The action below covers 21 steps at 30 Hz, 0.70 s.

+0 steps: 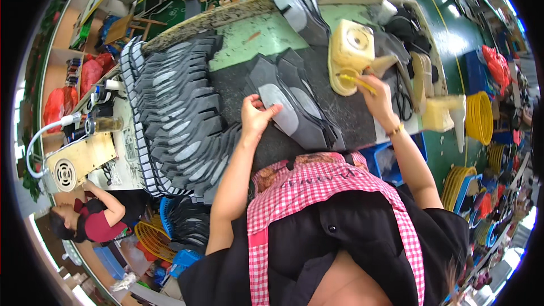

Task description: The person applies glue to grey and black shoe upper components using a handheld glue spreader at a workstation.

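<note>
My left hand (258, 118) pinches the left edge of a dark grey shoe-upper piece (281, 112) with a light grey oval panel, its thumb on top. A second, similar grey piece (303, 88) lies against it on the right. Over the small front cup of a cream-coloured pot (352, 42), my right hand (377, 97) holds a thin yellow-handled brush (358, 81). The brush end sits at the cup's mouth; what is inside cannot be made out clearly.
Overlapping rows of grey upper pieces (178, 102) cover the table's left side. Another stack (294, 5) overlaps the far edge. Black scissors (403, 102) lie right of the pot, near a cream block (439, 114). A co-worker (93, 215) sits at the left.
</note>
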Tool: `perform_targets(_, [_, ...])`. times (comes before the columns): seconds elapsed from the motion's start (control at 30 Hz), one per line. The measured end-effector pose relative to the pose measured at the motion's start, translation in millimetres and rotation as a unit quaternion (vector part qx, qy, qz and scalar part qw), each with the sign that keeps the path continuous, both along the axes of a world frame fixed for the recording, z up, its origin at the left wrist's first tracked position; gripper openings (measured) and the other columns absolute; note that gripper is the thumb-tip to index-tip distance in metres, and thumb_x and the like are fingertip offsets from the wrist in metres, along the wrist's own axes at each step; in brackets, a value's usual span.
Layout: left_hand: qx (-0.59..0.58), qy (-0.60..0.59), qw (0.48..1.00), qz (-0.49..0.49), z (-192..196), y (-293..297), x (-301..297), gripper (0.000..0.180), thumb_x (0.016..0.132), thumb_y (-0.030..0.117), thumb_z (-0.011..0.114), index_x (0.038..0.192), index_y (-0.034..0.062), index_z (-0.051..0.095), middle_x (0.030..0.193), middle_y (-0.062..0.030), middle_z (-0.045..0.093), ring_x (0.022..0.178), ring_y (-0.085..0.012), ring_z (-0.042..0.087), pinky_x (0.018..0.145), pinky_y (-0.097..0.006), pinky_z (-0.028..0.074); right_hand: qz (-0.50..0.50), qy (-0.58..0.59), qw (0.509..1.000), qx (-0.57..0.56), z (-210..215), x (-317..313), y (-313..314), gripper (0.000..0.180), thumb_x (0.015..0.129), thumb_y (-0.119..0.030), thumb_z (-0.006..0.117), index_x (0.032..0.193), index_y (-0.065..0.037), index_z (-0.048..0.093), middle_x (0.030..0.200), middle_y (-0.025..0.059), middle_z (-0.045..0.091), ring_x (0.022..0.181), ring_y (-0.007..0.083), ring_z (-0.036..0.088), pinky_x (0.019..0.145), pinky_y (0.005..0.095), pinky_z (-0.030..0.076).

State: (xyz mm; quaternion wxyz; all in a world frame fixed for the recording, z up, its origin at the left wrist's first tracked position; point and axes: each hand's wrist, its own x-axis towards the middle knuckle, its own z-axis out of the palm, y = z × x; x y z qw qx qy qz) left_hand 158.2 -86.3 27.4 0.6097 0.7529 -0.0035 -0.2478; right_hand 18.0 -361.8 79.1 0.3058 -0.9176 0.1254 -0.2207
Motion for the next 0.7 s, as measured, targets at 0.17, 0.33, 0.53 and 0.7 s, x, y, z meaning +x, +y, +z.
perform_targets(0.17, [0.04, 0.053, 0.997, -0.033, 1, -6, 16, 0.071, 0.054, 0.017, 0.084, 0.105, -0.011, 0.044, 0.087, -0.0131, 0.057, 0.073, -0.0173, 0.057, 0.063, -0.026, 0.048, 0.051, 0.056, 0.925, 0.372, 20, 6, 49, 0.017, 0.073, -0.01, 0.061, 0.088, -0.002, 0.063, 0.079, 0.0113, 0.062, 0.071, 0.0193, 0.06, 0.065, 0.0265, 0.046])
perform_targets(0.33, [0.023, 0.11, 0.992, -0.054, 12, -7, 18, 0.061, 0.057, 0.015, 0.082, 0.102, -0.0087, 0.048, 0.084, -0.0121, 0.062, 0.071, -0.0156, 0.059, 0.06, -0.025, 0.047, 0.231, -0.002, 0.952, 0.199, -22, -37, 54, 0.017, 0.061, -0.007, 0.062, 0.077, -0.002, 0.06, 0.08, 0.0097, 0.061, 0.075, 0.0262, 0.059, 0.069, 0.0327, 0.048])
perform_targets(0.53, [0.014, 0.143, 0.988, -0.062, 16, -5, 17, 0.062, 0.057, 0.016, 0.082, 0.104, -0.0071, 0.048, 0.083, -0.0093, 0.062, 0.069, -0.0141, 0.059, 0.058, -0.024, 0.045, 0.2, 0.089, 0.935, 0.278, -15, 20, 49, 0.013, 0.075, -0.01, 0.062, 0.085, -0.002, 0.063, 0.075, 0.01, 0.063, 0.068, 0.0146, 0.061, 0.063, 0.0272, 0.048])
perform_targets(0.7, [-0.046, 0.146, 0.988, -0.029, 17, -3, 7, 0.049, 0.06, 0.008, 0.079, 0.097, -0.0057, 0.049, 0.082, -0.0105, 0.061, 0.069, -0.0155, 0.06, 0.062, -0.024, 0.048, 0.13, 0.008, 0.937, 0.323, -26, 97, 63, 0.016, 0.081, -0.014, 0.058, 0.088, 0.0, 0.062, 0.068, 0.0092, 0.062, 0.057, 0.0115, 0.059, 0.053, 0.0263, 0.047])
